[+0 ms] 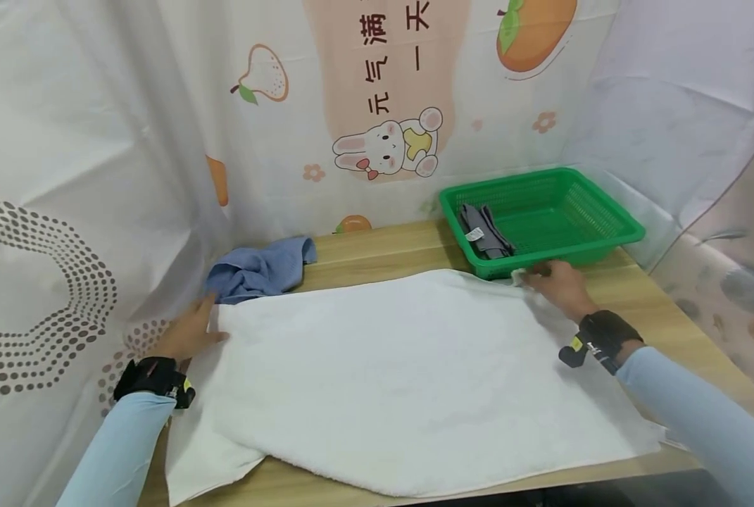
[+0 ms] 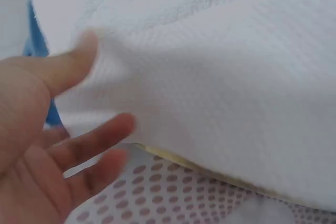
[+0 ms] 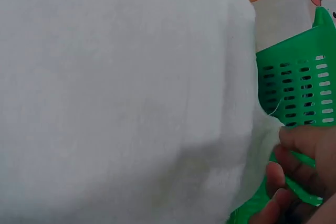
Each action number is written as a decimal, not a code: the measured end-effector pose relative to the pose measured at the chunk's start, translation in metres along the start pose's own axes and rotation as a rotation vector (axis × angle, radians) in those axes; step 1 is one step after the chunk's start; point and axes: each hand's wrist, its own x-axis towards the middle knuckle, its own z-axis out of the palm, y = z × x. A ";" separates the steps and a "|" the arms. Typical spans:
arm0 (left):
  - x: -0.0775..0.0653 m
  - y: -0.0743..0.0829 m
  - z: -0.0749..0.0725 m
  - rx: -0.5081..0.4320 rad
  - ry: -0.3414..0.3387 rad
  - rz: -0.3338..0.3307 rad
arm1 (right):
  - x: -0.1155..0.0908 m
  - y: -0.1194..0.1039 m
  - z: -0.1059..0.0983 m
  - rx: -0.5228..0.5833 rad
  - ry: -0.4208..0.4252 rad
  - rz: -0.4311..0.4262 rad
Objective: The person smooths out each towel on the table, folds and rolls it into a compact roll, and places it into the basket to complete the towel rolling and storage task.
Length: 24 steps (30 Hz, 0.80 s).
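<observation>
A large white towel (image 1: 389, 373) lies spread across the table, with a turned-over flap at its near left. At its far left corner my left hand (image 1: 189, 332) touches the edge. In the left wrist view the thumb (image 2: 84, 56) lies over the cloth and the other fingers are loosely spread. My right hand (image 1: 559, 287) pinches the towel's far right corner between thumb and fingers. In the right wrist view that corner is drawn up beside the green basket (image 3: 294, 72), and the fingertips (image 3: 291, 136) are right at the cloth's edge.
A crumpled blue cloth (image 1: 259, 269) sits at the back left, against the towel's far edge. The green basket stands at the back right with a folded grey cloth (image 1: 486, 231) in it. White printed curtains (image 1: 275, 155) hang behind and beside the wooden table (image 1: 377, 246).
</observation>
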 end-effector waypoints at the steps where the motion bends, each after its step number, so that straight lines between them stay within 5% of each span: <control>1: 0.001 0.001 0.001 0.022 0.007 -0.013 | 0.000 0.000 0.001 -0.034 0.012 -0.040; 6: -0.003 0.005 0.002 0.062 0.176 0.023 | -0.003 0.000 0.004 -0.158 0.067 -0.178; 12: -0.013 0.005 -0.006 0.134 0.448 0.133 | -0.005 -0.003 0.015 -0.069 -0.078 -0.040; 20: -0.023 0.003 -0.006 0.133 0.574 0.148 | -0.007 -0.011 0.022 -0.136 -0.219 0.009; 24: -0.026 0.002 -0.009 0.107 0.618 0.131 | -0.017 -0.017 0.013 -0.181 -0.256 -0.090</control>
